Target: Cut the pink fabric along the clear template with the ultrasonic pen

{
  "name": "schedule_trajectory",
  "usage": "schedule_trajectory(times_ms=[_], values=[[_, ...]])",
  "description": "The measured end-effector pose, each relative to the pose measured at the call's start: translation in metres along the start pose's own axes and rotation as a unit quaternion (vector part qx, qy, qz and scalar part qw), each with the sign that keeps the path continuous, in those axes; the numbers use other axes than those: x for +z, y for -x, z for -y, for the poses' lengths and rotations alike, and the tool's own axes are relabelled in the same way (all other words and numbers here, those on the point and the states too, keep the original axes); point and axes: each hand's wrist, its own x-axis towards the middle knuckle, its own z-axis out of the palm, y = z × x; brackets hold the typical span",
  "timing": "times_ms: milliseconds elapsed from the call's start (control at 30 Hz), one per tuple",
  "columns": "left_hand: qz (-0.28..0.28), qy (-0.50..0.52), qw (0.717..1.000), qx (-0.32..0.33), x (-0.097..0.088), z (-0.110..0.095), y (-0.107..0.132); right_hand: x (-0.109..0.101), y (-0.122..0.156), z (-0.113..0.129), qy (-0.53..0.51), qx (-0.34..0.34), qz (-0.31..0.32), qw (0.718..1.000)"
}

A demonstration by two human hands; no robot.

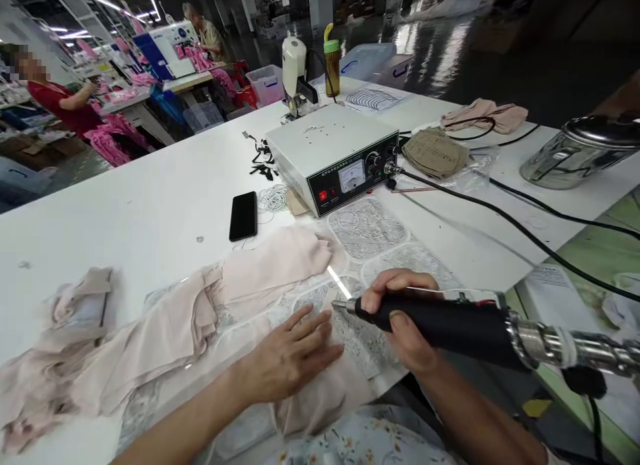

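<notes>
My right hand (407, 341) is wrapped round the black body of a handheld ultrasonic cutter (460, 328). Its thin metal tip points left, ending just beside the fingertips of my left hand (290, 355). That hand lies flat with its fingers spread, on a clear patterned template (373, 231) and a pale pink fabric piece (325, 398). Whether the tip touches the material, I cannot tell. Folded pink fabric (275, 261) rests just beyond my hands, and more layered fabric (150, 348) stretches to the left.
A control box (333, 158) with a dial stands behind the template, its cable running right. Nearby are a phone (243, 216), a white cutting machine (294, 68), a bottle (331, 68), tan fabric pieces (435, 151) and a steel-lidded jug (570, 151). Two people sit at far-left machines.
</notes>
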Motion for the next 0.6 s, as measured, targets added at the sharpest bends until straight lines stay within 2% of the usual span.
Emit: schedule_trajectory(times_ms=[200,600], values=[[-0.004,0.014,1.000,0.013,-0.0007,0.0032,-0.0019,0.0059,-0.0056,-0.0009,0.019,-0.051,0.019,0.998],[-0.007,-0.014,1.000,0.026,-0.0011,0.0035,-0.0028,0.0061,-0.0077,0.0013,0.030,-0.043,0.014,0.999]])
